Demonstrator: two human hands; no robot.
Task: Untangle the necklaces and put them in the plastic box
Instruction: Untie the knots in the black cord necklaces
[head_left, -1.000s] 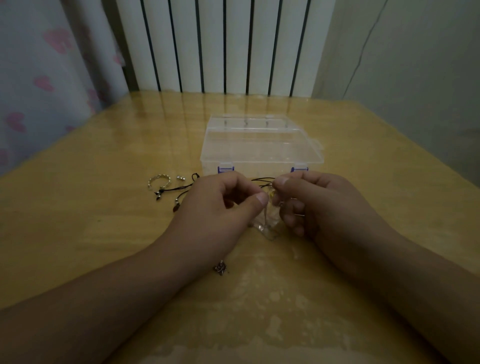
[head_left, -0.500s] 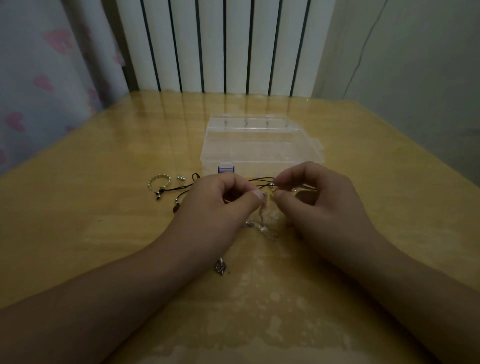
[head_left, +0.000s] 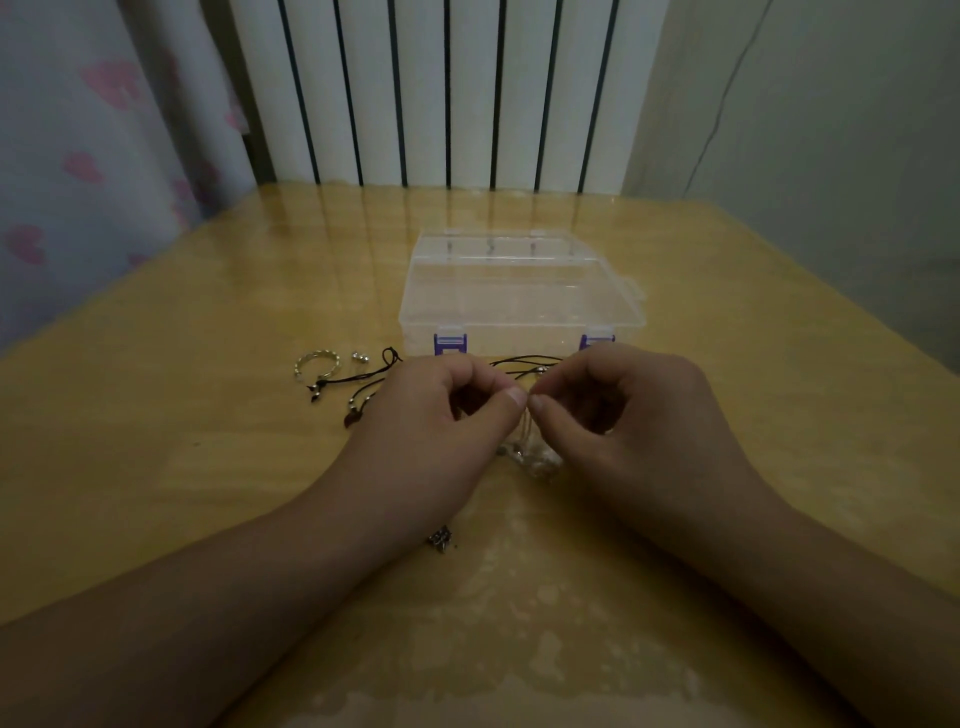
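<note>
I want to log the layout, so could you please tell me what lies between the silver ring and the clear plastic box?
In the head view, a small silver bead and the black cord's knotted end lie between them.

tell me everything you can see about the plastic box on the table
The plastic box is clear, flat and rectangular, with its lid down and two purple latches on the near side. It sits level on the wooden table, just beyond both hands. It looks empty, though dim light makes that uncertain. Nothing visibly touches it.
</note>
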